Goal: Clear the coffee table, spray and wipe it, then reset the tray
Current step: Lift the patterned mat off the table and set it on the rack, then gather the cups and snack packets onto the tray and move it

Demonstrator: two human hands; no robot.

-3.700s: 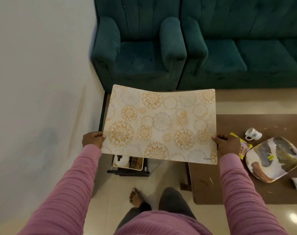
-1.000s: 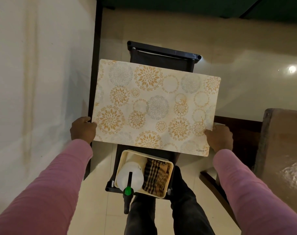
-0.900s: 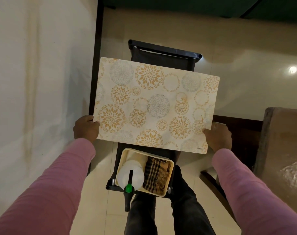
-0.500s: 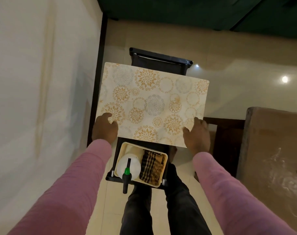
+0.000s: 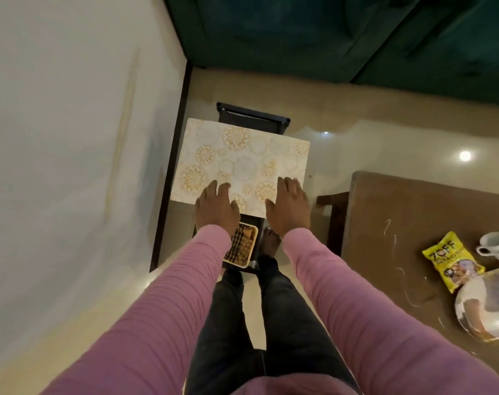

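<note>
Looking down on a cream placemat [image 5: 242,161] printed with gold floral rounds, lying flat over a black trolley [image 5: 254,116], close to the pale wall at 9 o'clock. Left hand [image 5: 217,208] and right hand [image 5: 289,208] both open, palms down, fingers straight, resting on the mat's near edge at 6 o'clock and gripping nothing. Pink sleeves running back to the bottom of the frame. Just below the left wrist, on the trolley's near end, a cream bin [image 5: 235,263] with a checked cloth [image 5: 241,246] inside. At 3 o'clock of the bin, a bare foot [image 5: 269,242] on the tiled floor. Well apart from the mat, at 3 o'clock, the brown coffee table [image 5: 399,212], streaked with white marks and carrying a yellow snack packet [image 5: 450,260], a white cup [image 5: 496,246] at the packet's 2 o'clock and a marbled tray [image 5: 476,303] at its 5 o'clock, overlapping the packet's corner. Dark green sofa [image 5: 299,32] across 12 o'clock.
</note>
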